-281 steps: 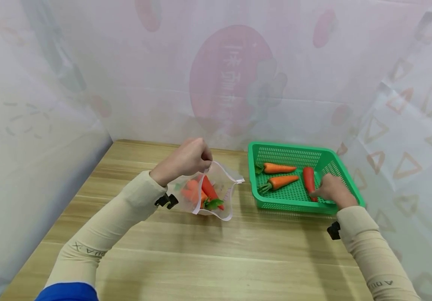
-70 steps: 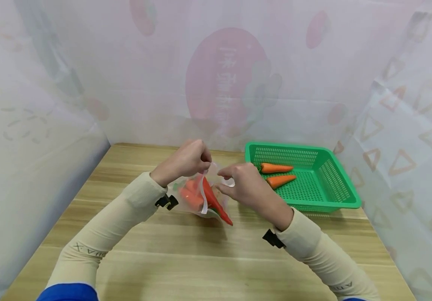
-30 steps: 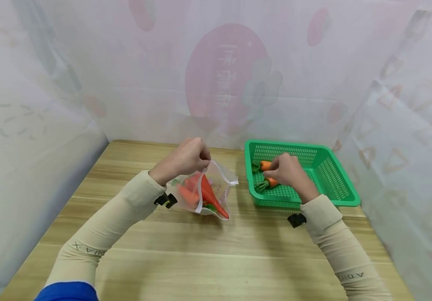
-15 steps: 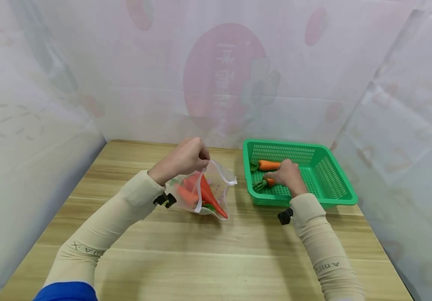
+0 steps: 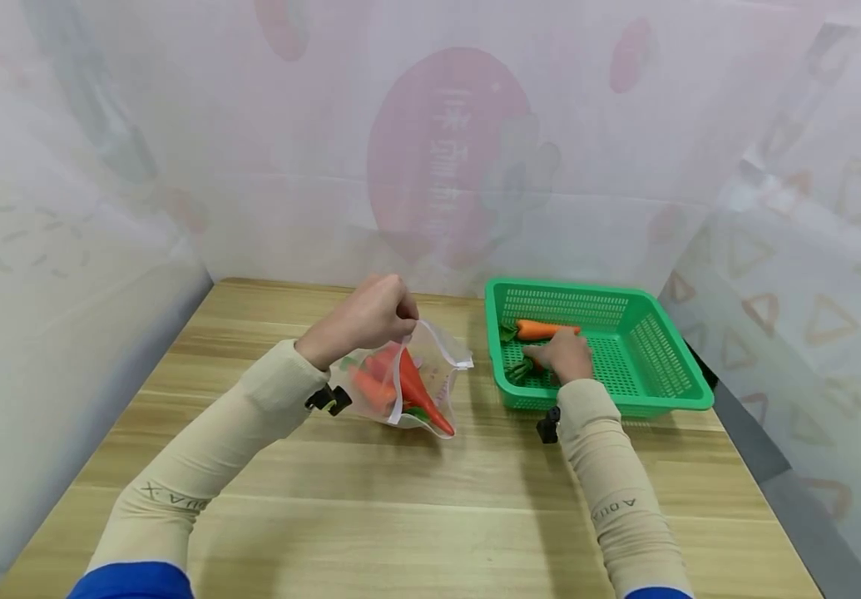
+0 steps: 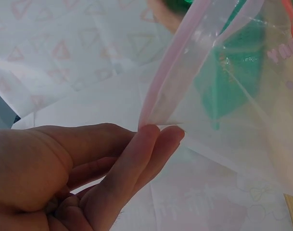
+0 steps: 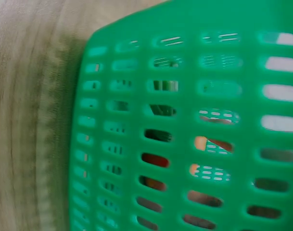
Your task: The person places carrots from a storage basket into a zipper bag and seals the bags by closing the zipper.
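Head view, left hand (image 5: 370, 320): pinching the rim of the bag (image 5: 418, 387), mouth held up, carrots inside.
Head view, right hand (image 5: 566, 356): down in the green basket (image 5: 670, 391), curled over a carrot (image 5: 529, 366); grip looks closed, not fully clear.
Head view, risk: could nudge the second carrot (image 5: 546, 329).
Left wrist view: fingertips (image 6: 160, 137) nipping only the bag's edge (image 6: 184, 62); could slip, mouth flops shut.
Right wrist view: blurry basket wall (image 7: 194, 120) only; could snag it and drag it across the surface (image 5: 430, 516).

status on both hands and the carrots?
Left hand pinches bag rim. Right hand on near carrot in basket. Nothing blocking.
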